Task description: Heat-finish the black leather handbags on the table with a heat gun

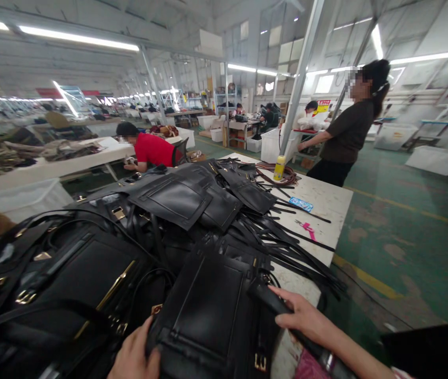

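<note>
A black leather handbag (208,300) with stitched panels and a gold buckle lies in front of me on a pile of similar bags. My left hand (135,352) grips its near left edge, thumb towards the front panel. In my right hand (305,316) is a long black tool (271,302) with a silvery ring near its lower end; its exact kind is unclear. The tool's far end is over the bag's right side, close to the metal fittings. Whether it touches the leather I cannot tell.
More black bags (78,284) and flat leather panels (176,195) cover the white table (336,205). Loose straps (298,242), a yellow bottle (279,168) and a pink tool (308,230) lie right. One person (155,147) bends beyond; another (346,126) stands right.
</note>
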A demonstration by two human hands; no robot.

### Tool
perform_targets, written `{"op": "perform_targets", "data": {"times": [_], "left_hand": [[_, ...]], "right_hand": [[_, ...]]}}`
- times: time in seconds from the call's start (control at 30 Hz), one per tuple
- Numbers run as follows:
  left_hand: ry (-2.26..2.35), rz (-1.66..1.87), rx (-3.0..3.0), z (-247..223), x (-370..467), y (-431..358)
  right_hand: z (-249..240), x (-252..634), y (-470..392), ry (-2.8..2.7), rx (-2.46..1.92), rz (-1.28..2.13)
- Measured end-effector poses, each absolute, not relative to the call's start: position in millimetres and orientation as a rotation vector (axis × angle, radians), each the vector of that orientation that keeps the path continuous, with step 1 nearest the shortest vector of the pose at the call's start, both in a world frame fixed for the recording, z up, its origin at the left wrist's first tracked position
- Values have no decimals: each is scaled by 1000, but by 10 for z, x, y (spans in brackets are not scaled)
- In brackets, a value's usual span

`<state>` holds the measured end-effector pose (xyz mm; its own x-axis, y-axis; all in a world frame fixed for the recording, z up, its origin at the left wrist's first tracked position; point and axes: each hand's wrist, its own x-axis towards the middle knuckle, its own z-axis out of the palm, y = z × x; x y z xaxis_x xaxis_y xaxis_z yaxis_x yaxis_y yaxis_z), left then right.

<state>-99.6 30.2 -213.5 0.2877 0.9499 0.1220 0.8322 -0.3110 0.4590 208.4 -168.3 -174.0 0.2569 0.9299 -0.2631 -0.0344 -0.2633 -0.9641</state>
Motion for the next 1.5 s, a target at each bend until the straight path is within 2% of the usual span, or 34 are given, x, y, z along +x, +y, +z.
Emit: {"op": "perform_targets", "data": {"times": [0.13,0.3,0.53,0.7,0.8,0.9,1.07,1.37,1.5], "left_hand": [[1238,501,2801,-2372,-54,-169],[933,238,2931,-2852,596,-640],[876,112,2902,-2935,529,-647],[842,53,2853,-2868,563,-640],[827,66,2842,-2873,560,-641],[824,82,2830,-2902,549,-637],[807,78,2820,-2928,553,-643],[778,59,2813,-2854,554,-654],[771,52,2752,-2828,558,-665]], "right_hand": [[-1797,2051,-1630,-830,-1480,1270],[-1893,2078,-1467,-780,-1568,1303],[-2278,2346,-1058,-727,-1661,1441],[-2189,2516,-817,-740,-1660,1279],[-2006,2632,-944,-745,-1655,1201],[-1904,2645,-1212,-786,-1634,1299],[-2091,2491,-1383,-789,-1617,1494],[-2098,2382,-1522,-729,-1625,1323],[-2248,2352,-1347,-691,-1666,1244]]}}
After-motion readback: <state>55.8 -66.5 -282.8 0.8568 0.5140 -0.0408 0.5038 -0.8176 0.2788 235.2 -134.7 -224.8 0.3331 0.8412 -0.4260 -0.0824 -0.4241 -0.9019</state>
